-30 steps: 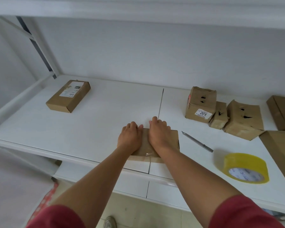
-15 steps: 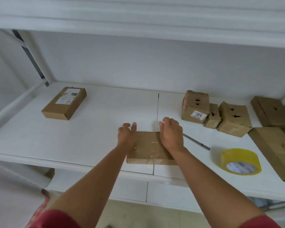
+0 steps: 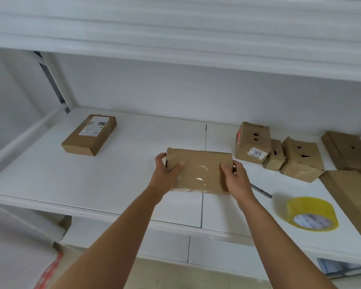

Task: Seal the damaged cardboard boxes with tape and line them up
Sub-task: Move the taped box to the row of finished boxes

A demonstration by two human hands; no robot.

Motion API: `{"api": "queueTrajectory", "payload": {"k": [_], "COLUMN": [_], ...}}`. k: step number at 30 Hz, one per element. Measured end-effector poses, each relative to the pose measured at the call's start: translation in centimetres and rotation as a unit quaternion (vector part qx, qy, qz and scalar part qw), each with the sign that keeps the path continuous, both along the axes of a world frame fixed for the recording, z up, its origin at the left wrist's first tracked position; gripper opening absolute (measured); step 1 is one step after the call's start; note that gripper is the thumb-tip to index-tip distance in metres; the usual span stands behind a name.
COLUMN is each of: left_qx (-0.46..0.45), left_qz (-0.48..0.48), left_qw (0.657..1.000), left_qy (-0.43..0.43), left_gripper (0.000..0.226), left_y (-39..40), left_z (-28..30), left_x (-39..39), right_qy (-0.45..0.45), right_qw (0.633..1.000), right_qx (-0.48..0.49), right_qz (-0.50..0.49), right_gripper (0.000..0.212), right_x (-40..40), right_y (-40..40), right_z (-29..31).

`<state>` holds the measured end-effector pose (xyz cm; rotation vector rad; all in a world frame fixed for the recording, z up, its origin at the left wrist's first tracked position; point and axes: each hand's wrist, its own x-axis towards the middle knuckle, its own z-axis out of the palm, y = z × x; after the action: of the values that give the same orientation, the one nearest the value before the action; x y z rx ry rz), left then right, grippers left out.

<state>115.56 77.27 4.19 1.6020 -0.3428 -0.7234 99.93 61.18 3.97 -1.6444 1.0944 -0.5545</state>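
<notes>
Both grips pinching: our left hand [image 3: 165,176] holds the left end of the taped box [image 3: 198,170], thumb on top and fingers curled under; our right hand [image 3: 237,180] holds the right end the same way

Item held: taped box, flat brown cardboard with clear tape glinting across its top, tilted toward us, its near edge close to the shelf [image 3: 133,142] and above the seam between the two panels

Items waiting: labelled box [image 3: 90,135] far left, well apart; three torn boxes [image 3: 277,151] huddled at right, holes showing; larger cartons [image 3: 348,151] beyond them; tape roll [image 3: 312,213] near the front edge at right; cutter [image 3: 261,190] just beside our right wrist

Risks, as we judge them:
- the hold is at the ends only, so a soft or crushed wall may buckle and the box slip
- fresh tape may lift if our thumbs drag across it
- our right forearm may nudge the cutter or the roll off the front edge
- setting down askew would spoil the line with the labelled box
</notes>
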Motion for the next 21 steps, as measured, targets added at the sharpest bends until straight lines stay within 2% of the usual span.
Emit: {"api": "queueTrajectory", "payload": {"k": [1,3,5,7,9,12,16,21], "left_qx": [-0.026,-0.066,-0.096,-0.131,-0.156,-0.162,-0.175,-0.148], "left_qz": [0.019,0.061,0.095,0.109,0.1,0.113,0.092,0.053], "left_qw": [0.999,0.995,0.987,0.975,0.969,0.977,0.979,0.957], "left_qy": [0.009,0.038,0.084,0.144,0.163,0.081,-0.047,-0.243], "left_gripper": [0.069,0.077,0.079,0.07,0.062,0.061,0.084,0.057], "left_y": [0.4,1.6,3.0,4.2,5.3,7.0,9.8,12.5], "left_z": [0.2,0.4,0.3,0.0,-0.2,-0.4,-0.8,-2.4], "left_x": [0.6,1.9,2.9,3.6,4.1,5.4,8.7,11.5], "right_qy": [-0.042,-0.107,-0.177,-0.246,-0.279,-0.279,-0.256,-0.269], "right_qw": [0.998,0.987,0.969,0.943,0.928,0.914,0.892,0.866], "right_qx": [0.044,0.113,0.161,0.214,0.241,0.283,0.364,0.42], "right_qz": [-0.006,-0.03,-0.066,-0.072,-0.063,-0.08,-0.078,-0.047], "right_gripper": [0.021,0.043,0.055,0.055,0.053,0.052,0.047,0.055], "right_x": [0.5,1.7,3.3,5.5,8.2,12.5,16.1,19.2], "right_y": [0.4,1.2,2.9,5.5,8.7,12.1,14.3,16.5], "right_z": [0.4,0.7,0.7,0.7,0.8,1.1,1.1,1.0]}}
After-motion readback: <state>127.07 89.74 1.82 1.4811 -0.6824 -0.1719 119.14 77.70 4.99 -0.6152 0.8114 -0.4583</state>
